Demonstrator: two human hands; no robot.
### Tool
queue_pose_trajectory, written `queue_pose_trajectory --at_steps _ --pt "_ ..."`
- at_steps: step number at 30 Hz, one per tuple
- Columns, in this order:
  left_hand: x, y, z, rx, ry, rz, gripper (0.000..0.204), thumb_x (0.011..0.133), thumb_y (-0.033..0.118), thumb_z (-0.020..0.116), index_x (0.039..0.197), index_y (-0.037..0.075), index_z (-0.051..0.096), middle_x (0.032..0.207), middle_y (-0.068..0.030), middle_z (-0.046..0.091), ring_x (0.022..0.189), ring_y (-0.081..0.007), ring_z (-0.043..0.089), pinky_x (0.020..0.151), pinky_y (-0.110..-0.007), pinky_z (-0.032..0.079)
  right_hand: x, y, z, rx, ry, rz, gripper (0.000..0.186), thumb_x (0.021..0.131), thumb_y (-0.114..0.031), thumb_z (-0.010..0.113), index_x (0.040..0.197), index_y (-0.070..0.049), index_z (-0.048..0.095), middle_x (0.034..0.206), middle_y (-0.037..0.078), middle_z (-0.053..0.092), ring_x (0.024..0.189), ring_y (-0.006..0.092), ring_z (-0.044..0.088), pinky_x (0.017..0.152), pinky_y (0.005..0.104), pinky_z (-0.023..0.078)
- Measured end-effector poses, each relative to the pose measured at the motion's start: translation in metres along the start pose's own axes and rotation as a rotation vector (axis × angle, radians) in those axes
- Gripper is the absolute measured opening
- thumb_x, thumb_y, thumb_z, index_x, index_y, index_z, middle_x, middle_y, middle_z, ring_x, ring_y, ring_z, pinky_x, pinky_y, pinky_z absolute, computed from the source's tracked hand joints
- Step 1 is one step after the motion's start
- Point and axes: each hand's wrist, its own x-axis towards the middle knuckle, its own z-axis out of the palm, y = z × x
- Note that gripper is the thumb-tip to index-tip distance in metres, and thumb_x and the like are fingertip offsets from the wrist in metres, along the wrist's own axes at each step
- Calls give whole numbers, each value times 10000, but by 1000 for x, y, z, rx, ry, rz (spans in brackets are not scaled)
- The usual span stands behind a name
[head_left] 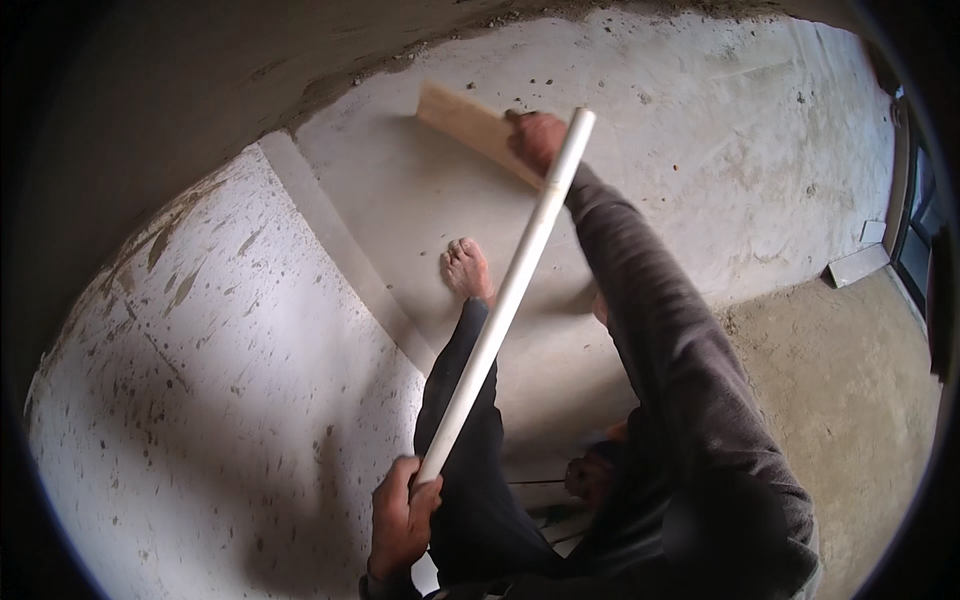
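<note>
My left hand (405, 515), low in the middle of the view, is closed round the lower end of a long white pipe (511, 300). The pipe slants up and right, its top just beside my right hand (537, 138). My right hand is closed on a light wooden board (460, 120), which extends up and left above the pale surface; whether it touches that surface I cannot tell. My bare foot (464, 270) rests on the surface below the board, left of the pipe.
A speckled white surface (200, 380) fills the left, bordered by a narrow strip (340, 240). Dark wall (130, 110) runs along the upper left, with debris at its edge. Rougher tan concrete (840, 410) lies right. A flat panel (855, 263) sits by a dark window frame (915, 250).
</note>
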Motion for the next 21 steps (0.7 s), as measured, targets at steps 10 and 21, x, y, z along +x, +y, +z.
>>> queue_pose_trajectory --at_steps 10,21 --pt "-43 -6 3 -477 -137 -269 481 817 446 618 905 -19 536 616 -66 543 532 -129 516 494 -255 419 -18 215 -132 -316 444 305 354 803 -318 601 1123 -167 624 941 148 669 860 336 639 745 434 500" --pt "-36 -3 35 -707 -224 -317 517 828 500 623 920 2 520 557 18 416 451 -78 380 439 -210 340 -24 203 -99 -164 209 -51 407 783 -267 622 1172 -147 616 972 169 662 883 324 643 765 399 517"
